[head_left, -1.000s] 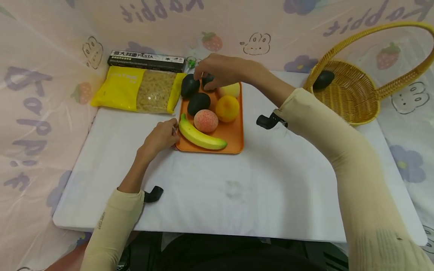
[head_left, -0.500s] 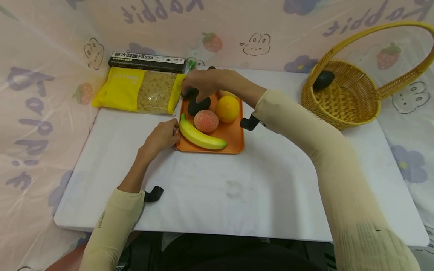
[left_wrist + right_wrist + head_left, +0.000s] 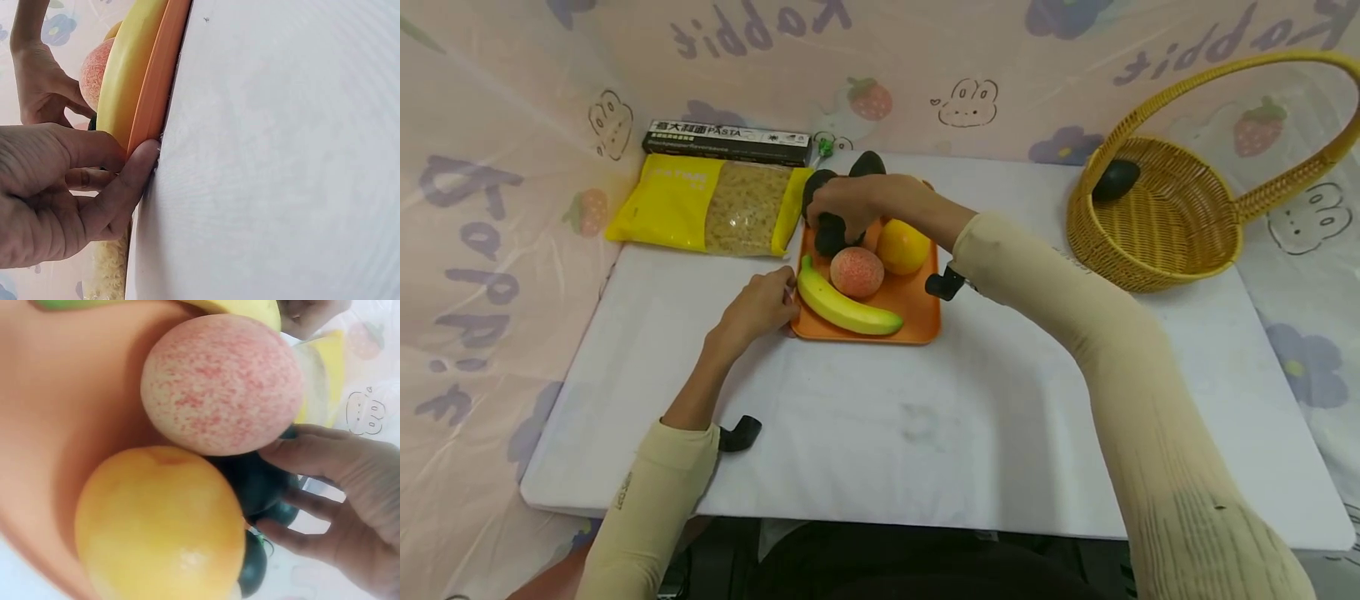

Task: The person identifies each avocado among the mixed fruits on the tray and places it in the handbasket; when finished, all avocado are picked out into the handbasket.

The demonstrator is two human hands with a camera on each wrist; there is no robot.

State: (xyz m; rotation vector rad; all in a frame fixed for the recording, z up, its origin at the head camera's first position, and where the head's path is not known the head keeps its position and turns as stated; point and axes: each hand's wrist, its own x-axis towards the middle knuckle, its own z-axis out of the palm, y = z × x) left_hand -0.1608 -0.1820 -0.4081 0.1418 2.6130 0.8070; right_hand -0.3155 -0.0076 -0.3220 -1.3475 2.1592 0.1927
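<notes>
1. the right hand [image 3: 861, 204] has its thumb and fingers curled round the nearest avocado [image 3: 830, 239], which sits toward the left side of the orange tray [image 3: 921, 321], just behind the peach [image 3: 857, 272]; how firm the grip is, i cannot tell.
2. the left hand [image 3: 758, 304] pinches the tray's rim near the front left corner, thumb and finger close together; a light, steady hold there should stop the tray sliding.
3. for a sure grip, the fingertips ought to reach well down the nearest avocado's sides, since its skin looks smooth and could slip; lifting straight up would probably spare its neighbours.
4. the peach seems the main obstacle: in the right wrist view the thumb tip is right beside it, so a sideways drag might roll it into the banana [image 3: 846, 308] or the yellow fruit [image 3: 901, 248].
5. the left-hand avocado [image 3: 813, 188] and the back avocado [image 3: 868, 163] crowd the knuckles, leaving little room.
6. a pasta bag [image 3: 748, 204] lies left of the tray, a black box [image 3: 726, 147] behind it; well apart, on the right, a wicker basket [image 3: 1157, 277] holds another avocado [image 3: 1116, 180].
</notes>
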